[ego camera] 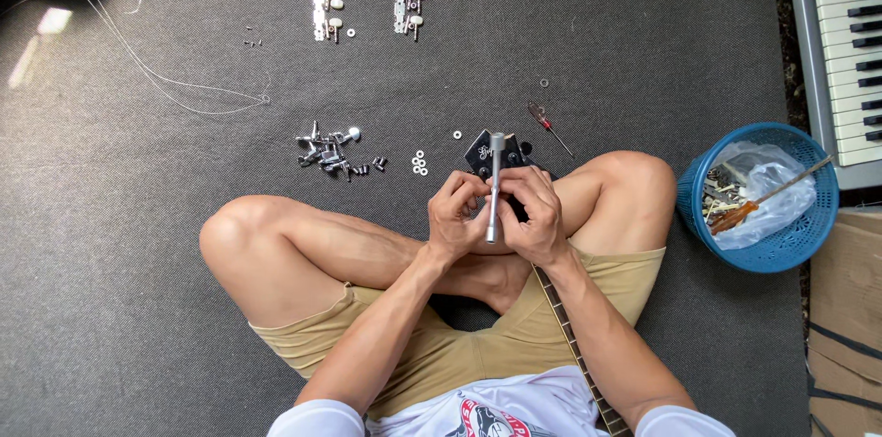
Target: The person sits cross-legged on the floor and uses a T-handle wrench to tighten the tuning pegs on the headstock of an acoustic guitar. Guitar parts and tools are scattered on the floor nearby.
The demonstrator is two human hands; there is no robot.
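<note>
Headstock (484, 150): black, angular, glossy; I see it over my crossed legs, just beyond both hands, with the neck (570, 336) running back under my right forearm.
Wrench (495, 187): slim silver shaft with a wider socket end, upright against the headstock face.
Left hand (457, 216): fingers curled narrow, pinching the wrench low on its shaft.
Right hand (533, 215): closed around the wrench and the headstock edge from the other side.
Pegs (333, 152): loose chrome pile on the mat, left of the headstock.
Washers (420, 163): small white rings, between the pegs and the headstock.
Screwdriver (548, 124): red handle, just beyond the headstock.
Basket (808, 235): blue, far right.
</note>
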